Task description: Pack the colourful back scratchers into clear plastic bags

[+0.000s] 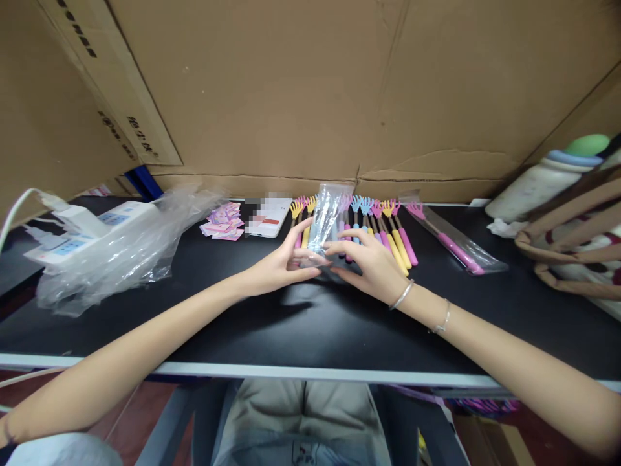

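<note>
a brown cardboard wall (pixel 291 97) fills twelve o'clock, a paler printed strip (pixel 114 74) on its ten o'clock side. the black table (pixel 315 340), pale along its front edge (pixel 310 371), catches soft light. grey chair arms (pixel 167 421) show at seven and five, reddish floor (pixel 130 419) at eight.

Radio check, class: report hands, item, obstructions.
Left hand, right hand: fingers at lower end of narrow clear plastic bag; grip unclear. Pink, yellow, blue claw-headed sticks either side, possibly in the way.
</note>
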### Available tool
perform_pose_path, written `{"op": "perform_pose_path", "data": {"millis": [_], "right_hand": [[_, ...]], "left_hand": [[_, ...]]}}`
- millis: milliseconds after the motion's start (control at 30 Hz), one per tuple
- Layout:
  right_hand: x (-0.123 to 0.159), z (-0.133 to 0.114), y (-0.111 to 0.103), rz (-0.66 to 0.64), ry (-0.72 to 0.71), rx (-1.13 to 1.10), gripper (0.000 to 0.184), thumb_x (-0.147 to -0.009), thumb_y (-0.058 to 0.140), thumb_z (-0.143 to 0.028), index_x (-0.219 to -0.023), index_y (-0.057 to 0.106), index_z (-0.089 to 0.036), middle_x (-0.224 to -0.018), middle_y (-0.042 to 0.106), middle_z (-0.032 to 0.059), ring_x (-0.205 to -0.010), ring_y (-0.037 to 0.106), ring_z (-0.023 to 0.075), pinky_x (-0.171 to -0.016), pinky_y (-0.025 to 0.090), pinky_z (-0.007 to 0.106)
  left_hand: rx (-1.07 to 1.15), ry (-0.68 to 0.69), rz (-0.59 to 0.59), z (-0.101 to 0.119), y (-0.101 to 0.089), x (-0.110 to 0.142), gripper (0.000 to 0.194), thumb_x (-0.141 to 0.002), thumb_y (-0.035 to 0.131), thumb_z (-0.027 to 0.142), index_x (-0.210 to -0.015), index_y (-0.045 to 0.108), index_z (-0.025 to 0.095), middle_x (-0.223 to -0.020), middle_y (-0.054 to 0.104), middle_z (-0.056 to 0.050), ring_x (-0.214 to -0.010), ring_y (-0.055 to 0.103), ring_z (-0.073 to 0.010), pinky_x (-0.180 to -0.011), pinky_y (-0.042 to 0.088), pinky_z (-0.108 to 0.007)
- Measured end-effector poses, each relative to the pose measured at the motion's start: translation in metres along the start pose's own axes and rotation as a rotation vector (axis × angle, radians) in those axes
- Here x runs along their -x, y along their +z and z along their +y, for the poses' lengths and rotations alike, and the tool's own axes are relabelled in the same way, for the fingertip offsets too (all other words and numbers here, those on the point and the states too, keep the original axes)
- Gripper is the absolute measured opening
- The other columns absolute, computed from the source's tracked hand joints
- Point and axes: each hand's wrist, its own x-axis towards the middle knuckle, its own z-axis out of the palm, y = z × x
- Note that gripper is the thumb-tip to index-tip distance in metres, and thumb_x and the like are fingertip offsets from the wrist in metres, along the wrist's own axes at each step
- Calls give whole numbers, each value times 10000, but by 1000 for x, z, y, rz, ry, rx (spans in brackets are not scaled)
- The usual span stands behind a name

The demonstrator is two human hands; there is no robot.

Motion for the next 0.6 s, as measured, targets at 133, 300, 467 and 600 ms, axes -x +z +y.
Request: {"op": "perform_pose_path", "data": {"millis": [133,300,467,600], "right_hand": [[2,2,-2,32,21,16,143,-838,601,-325,-902,634,-202,-1011,586,96,-935,583,212,-785,485,340],[2,1,-3,-41,52,-24,152,-861,561,-334,-867,631,-199,-969,565,80,-834,577,179,-752,464,316],[1,0,0,-129,30,-75,164,-896,490,-290,-878,619,-190,-877,580,67,-810,565,173,-745,448,300],[1,0,-1,-155,18,-68,191,-915,451,-283,-895,618,-192,-866,588,65,-822,562,175,-748,436,298]], "left_hand": [[-407,124,46,1,0,3,883,-813,598,234,-1472,10,238,-1102,658,-66,-945,625,-141,-750,488,-222],[-999,246,155,5,1,7,494,-794,579,183,-1265,486,299,-989,666,31,-819,606,-107,-683,443,-184],[-1238,392,286,0,-1,4,138,-862,570,284,-974,649,270,-796,640,35,-788,580,-101,-608,377,-186],[-1249,400,310,-2,-2,4,130,-878,562,317,-838,666,250,-787,640,30,-770,560,-103,-590,350,-200]]}}
